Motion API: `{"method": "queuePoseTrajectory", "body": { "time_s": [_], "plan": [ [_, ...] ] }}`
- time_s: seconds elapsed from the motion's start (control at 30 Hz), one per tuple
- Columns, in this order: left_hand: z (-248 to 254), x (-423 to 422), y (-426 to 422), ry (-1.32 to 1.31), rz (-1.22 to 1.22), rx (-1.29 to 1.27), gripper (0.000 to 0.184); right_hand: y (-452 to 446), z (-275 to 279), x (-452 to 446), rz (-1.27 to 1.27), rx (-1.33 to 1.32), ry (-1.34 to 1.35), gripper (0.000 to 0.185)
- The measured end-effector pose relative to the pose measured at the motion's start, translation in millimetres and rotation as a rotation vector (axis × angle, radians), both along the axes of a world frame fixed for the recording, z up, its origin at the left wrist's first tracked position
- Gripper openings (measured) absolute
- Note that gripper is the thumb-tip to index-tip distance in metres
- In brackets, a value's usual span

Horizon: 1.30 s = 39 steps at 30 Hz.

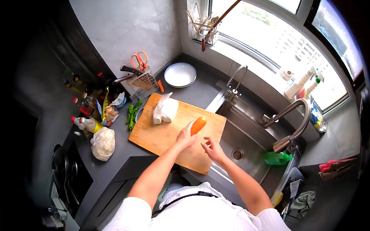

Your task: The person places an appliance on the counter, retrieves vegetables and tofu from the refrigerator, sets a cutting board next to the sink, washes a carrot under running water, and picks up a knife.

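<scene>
My left hand is wrapped round an orange carrot, whose thick end sticks out toward the sink. Both are above a wooden cutting board. To the right of the carrot, my right hand is over the board's right part, fingers loosely curled and apart, with nothing in them. A white plastic bag, bunched up around something hidden, sits on the board's far left part. Green peppers lie on the counter just left of the board.
A steel sink with a curved faucet adjoins the board's right side. Behind the board stand a knife rack with orange-handled scissors and white plates. Bottles and a filled plastic bag crowd the left counter.
</scene>
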<state>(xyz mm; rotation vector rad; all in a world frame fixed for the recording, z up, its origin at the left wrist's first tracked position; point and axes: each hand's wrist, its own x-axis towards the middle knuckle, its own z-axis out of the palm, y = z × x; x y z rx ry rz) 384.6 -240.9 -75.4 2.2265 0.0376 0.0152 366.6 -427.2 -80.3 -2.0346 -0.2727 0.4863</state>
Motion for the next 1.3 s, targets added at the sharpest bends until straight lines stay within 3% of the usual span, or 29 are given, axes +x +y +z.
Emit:
{"method": "queuePoseTrajectory", "body": {
  "time_s": [0.2, 0.37, 0.47, 0.6, 0.77, 0.97, 1.07, 1.17, 1.3],
  "plan": [
    [2.5, 3.5, 76.1, 0.064, -0.258, 0.360, 0.066, 51.2, -7.7, 17.0, -0.078, 0.052, 0.131, 0.037],
    [-10.5, 6.2, 111.0, -0.114, -0.335, 0.329, 0.059, 71.6, -30.8, 25.1, -0.245, 0.132, 0.144, 0.019],
    [3.8, 6.0, 136.1, -0.180, -0.396, 0.272, 0.054, 84.4, 7.3, 29.9, -0.312, 0.016, 0.043, 0.017],
    [29.9, 16.1, 175.7, -0.305, -0.335, 0.094, 0.041, 117.9, 39.4, 59.0, -0.286, 0.199, 0.021, 0.018],
    [82.1, 27.2, 228.1, -0.372, -0.037, -0.030, 0.034, 207.1, 63.2, 106.5, -0.086, 0.428, 0.020, 0.023],
    [131.4, 25.1, 273.7, -0.399, 0.186, -0.024, 0.037, 318.1, 118.1, 178.4, -0.007, 0.791, 0.839, 0.034],
    [146.4, 30.2, 292.8, -0.414, 0.238, -0.027, 0.038, 364.4, 123.8, 213.2, -0.069, 0.923, 0.926, 0.039],
    [150.9, 36.5, 313.9, -0.441, 0.244, -0.046, 0.039, 395.4, 136.1, 230.0, -0.182, 0.875, 1.051, 0.052],
    [154.6, 45.0, 338.9, -0.417, 0.188, -0.087, 0.036, 412.5, 126.3, 241.8, -0.293, 1.028, 1.121, 0.052]
  ]
}}
